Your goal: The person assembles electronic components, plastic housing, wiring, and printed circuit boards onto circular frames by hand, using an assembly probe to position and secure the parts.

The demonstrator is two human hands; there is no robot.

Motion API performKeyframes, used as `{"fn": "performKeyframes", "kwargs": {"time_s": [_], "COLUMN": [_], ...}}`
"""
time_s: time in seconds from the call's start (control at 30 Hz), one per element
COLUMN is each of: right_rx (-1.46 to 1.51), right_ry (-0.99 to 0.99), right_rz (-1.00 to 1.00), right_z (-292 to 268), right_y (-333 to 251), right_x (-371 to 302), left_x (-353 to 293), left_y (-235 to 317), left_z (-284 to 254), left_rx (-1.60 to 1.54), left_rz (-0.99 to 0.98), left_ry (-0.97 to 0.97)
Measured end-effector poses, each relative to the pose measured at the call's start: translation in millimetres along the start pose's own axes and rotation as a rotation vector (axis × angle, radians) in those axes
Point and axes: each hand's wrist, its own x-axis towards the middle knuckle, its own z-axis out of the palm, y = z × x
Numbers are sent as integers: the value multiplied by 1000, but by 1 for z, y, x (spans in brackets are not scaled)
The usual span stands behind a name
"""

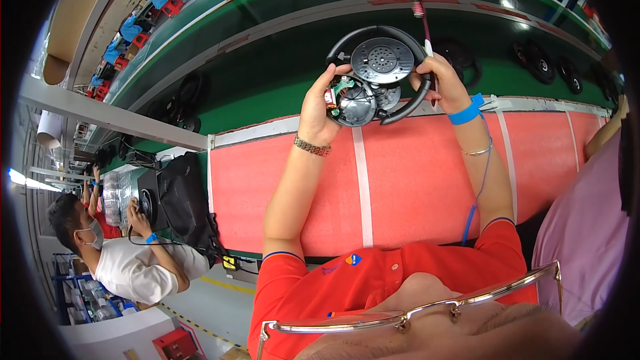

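A black pair of headphones [381, 60] is held up in both hands, with a round perforated plate facing me. One of its ear cups lies opened at the lower left, showing a green circuit board [343, 85] and thin wires. My left hand [321, 108] grips that opened cup at its left side, fingers partly hidden behind it. My right hand [443, 82] closes on the right side of the curved headband. Between the same fingers it also holds a toothbrush [427, 45] upright, pink bristles at the top and a white and dark-red handle.
Below the hands runs a red mat [287, 187] with white strips, bordering a green conveyor belt [267, 80]. Several more headphones [533, 61] lie on the belt. A metal post [113, 113] crosses at left. A masked co-worker [140, 260] sits left; another person's pink garment [580, 220] is at right.
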Motion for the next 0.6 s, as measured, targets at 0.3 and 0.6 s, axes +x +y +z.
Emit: {"fn": "performKeyframes", "kwargs": {"time_s": [0.3, 0.6], "right_rx": [-69, -69], "right_ry": [22, 123], "right_rz": [-51, -196], "right_z": [-1, 12], "right_y": [-1, -4], "right_x": [-3, -5], "left_x": [-16, -29], "left_y": [-2, 7], "left_z": [13, 20], "left_rx": [130, 214], "left_rz": [163, 198], "left_ry": [-73, -182]}}
